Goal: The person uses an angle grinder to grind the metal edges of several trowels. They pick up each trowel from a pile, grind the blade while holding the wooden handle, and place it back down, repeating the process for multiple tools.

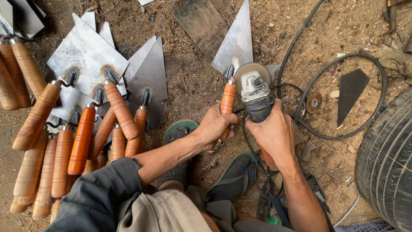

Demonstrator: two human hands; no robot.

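Observation:
My left hand [216,123] grips the orange wooden handle [228,98] of a trowel whose triangular steel blade [237,42] lies on the dirt, pointing away from me. My right hand [274,133] holds an angle grinder [256,95] by its body. The grinder's disc [249,70] sits at the trowel's neck, where handle meets blade. Both hands are side by side, just above my sandalled feet [180,133].
A pile of finished trowels [86,116] with wooden handles lies at the left. A black power cable [330,64] loops across the sawdust-covered ground on the right, near a spare grinding disc [314,102], a dark triangular blade [349,92] and a tyre [388,159].

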